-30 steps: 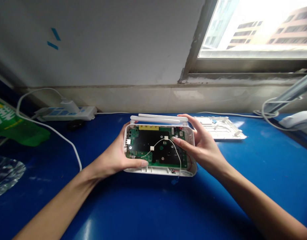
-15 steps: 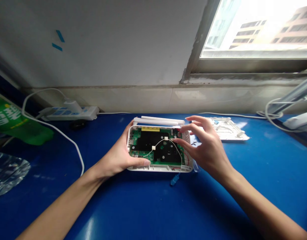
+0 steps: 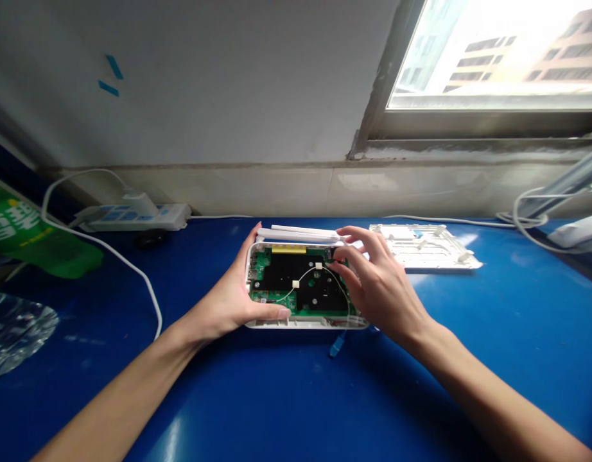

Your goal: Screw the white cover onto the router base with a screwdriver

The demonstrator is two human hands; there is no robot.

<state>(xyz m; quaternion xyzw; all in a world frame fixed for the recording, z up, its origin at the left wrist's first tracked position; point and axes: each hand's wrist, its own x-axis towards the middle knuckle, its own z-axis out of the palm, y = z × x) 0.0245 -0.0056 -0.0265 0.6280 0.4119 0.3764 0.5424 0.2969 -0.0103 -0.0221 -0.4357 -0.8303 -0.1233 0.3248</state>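
An opened white router (image 3: 305, 324) lies in the middle, its green circuit board with black plates (image 3: 281, 273) facing up. My left hand (image 3: 231, 289) grips the left end of the housing, thumb over the near rim. Two white antennas (image 3: 300, 233) lie along the far edge. A thin white fibre cable (image 3: 341, 289) arcs over the board through two small white clips, and its blue connector (image 3: 337, 345) hangs past the near edge. Over the right part of the board, my right hand (image 3: 377, 276) has thumb and index finger close together beside the right clip; what they pinch, if anything, is hidden.
Behind my right hand lies a white plastic cover (image 3: 431, 247) on the blue table (image 3: 257, 398). A power strip (image 3: 137, 218) with a plugged-in adapter stands at the back left, near a green bottle (image 3: 40, 244). Crinkled clear plastic (image 3: 17, 333) lies at the left edge. White cables run along the wall.
My right hand has moved left and inward over the router, and its thumb and index finger have drawn closer together. My left hand keeps the same grip.
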